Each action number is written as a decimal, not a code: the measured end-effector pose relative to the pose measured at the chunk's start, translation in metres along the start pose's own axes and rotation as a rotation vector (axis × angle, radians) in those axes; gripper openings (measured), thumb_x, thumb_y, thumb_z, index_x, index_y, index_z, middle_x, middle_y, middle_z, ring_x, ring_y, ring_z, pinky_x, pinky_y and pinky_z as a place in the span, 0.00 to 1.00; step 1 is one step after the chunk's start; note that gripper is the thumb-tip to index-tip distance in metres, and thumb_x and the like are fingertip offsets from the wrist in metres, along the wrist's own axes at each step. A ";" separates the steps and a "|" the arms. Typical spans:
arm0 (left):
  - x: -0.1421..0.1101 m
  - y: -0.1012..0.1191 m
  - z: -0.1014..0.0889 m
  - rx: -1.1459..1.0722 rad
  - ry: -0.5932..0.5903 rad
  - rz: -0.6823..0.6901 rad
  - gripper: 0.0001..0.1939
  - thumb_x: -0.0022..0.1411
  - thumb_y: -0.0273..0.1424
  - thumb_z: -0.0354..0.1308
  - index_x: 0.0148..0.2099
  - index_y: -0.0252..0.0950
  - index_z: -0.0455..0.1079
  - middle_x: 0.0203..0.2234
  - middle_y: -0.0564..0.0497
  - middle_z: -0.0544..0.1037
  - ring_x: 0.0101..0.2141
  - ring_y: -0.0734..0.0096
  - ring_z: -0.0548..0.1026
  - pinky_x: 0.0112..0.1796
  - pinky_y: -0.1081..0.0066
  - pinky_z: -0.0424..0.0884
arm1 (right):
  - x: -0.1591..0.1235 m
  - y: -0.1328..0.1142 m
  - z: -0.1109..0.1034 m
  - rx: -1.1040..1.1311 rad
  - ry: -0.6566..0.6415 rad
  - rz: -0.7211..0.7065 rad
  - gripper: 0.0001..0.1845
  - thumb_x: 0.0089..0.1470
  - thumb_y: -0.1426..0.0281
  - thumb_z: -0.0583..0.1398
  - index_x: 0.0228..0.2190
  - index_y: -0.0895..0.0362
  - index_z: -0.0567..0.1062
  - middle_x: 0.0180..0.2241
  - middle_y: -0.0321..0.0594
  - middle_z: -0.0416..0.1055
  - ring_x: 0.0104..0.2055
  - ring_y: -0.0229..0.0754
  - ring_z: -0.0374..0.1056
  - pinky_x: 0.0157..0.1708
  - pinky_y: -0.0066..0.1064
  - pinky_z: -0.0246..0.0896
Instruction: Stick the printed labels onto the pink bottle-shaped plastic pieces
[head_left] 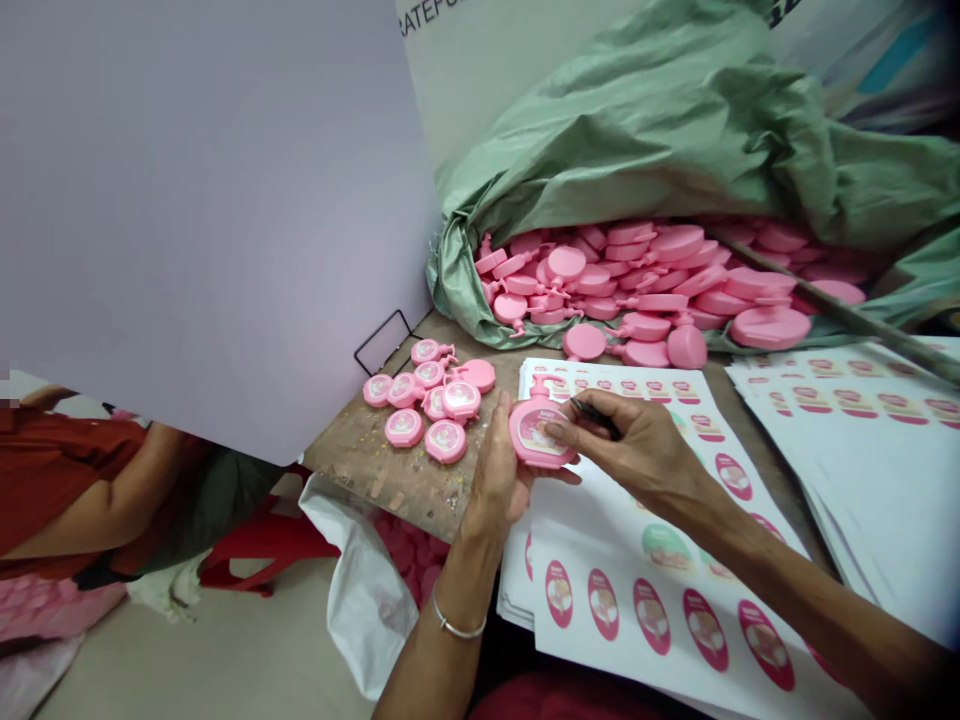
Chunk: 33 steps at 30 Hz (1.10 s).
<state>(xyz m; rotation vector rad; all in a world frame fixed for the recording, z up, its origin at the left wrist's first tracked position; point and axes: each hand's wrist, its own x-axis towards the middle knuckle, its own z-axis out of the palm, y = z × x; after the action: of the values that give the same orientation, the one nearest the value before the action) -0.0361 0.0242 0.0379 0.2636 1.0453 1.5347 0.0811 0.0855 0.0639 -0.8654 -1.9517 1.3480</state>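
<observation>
My left hand [501, 470] is closed around the edge of a pink toy pump bottle [534, 452], a flat piece held upright with its face toward me. An oval label [541, 430] sits on that face. With its thumb on the label's right side, my right hand [619, 428] is closed on a small dark tool [596, 415] whose kind is mostly hidden. Beneath both hands lies a stack of white sticker sheets [570, 535] printed with oval and round labels.
Several labelled pink bottles [405, 428] lie left on the worn table [360, 455]. Behind, a green sack [637, 130] spills unlabelled pink bottles [675, 243]. More sheets [862, 460] lie right. A white sack [360, 590] hangs below, and another person [112, 490] sits left beyond the panel [225, 200].
</observation>
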 end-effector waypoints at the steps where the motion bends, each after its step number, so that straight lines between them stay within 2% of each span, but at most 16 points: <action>1: 0.000 0.000 0.000 -0.002 0.004 -0.002 0.29 0.68 0.45 0.40 0.41 0.27 0.74 0.28 0.41 0.80 0.27 0.63 0.79 0.25 0.66 0.78 | 0.000 -0.001 0.000 -0.004 0.000 0.002 0.23 0.44 0.50 0.66 0.21 0.56 0.68 0.21 0.32 0.58 0.23 0.34 0.50 0.21 0.28 0.45; 7: -0.001 0.001 0.000 -0.001 0.016 0.000 0.28 0.68 0.44 0.41 0.41 0.28 0.74 0.28 0.41 0.80 0.27 0.62 0.79 0.26 0.65 0.78 | 0.001 -0.001 0.000 -0.008 0.003 0.007 0.24 0.44 0.48 0.65 0.22 0.55 0.69 0.21 0.33 0.60 0.23 0.34 0.52 0.21 0.28 0.46; 18: -0.002 0.001 0.000 0.008 0.019 0.027 0.26 0.69 0.43 0.40 0.44 0.28 0.72 0.29 0.43 0.79 0.27 0.64 0.79 0.25 0.68 0.77 | 0.001 0.006 0.000 -0.015 -0.009 -0.007 0.21 0.46 0.51 0.65 0.23 0.56 0.70 0.20 0.32 0.59 0.23 0.34 0.52 0.21 0.27 0.47; 28: -0.002 0.004 0.003 0.030 0.034 0.006 0.27 0.69 0.42 0.39 0.40 0.27 0.73 0.27 0.42 0.79 0.27 0.63 0.79 0.25 0.67 0.77 | 0.003 0.007 0.000 0.029 -0.028 0.005 0.22 0.43 0.49 0.66 0.24 0.55 0.71 0.23 0.34 0.64 0.26 0.36 0.58 0.23 0.27 0.52; 33: -0.003 0.005 0.003 0.037 0.029 0.003 0.27 0.69 0.41 0.39 0.40 0.27 0.73 0.27 0.42 0.79 0.27 0.63 0.79 0.25 0.67 0.77 | 0.002 0.005 -0.001 0.012 -0.023 0.000 0.23 0.43 0.49 0.66 0.23 0.55 0.71 0.23 0.34 0.64 0.25 0.35 0.57 0.22 0.27 0.51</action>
<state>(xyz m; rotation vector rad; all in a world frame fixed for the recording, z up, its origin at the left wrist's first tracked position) -0.0364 0.0236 0.0446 0.2695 1.0975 1.5271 0.0811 0.0889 0.0600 -0.8477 -1.9596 1.3741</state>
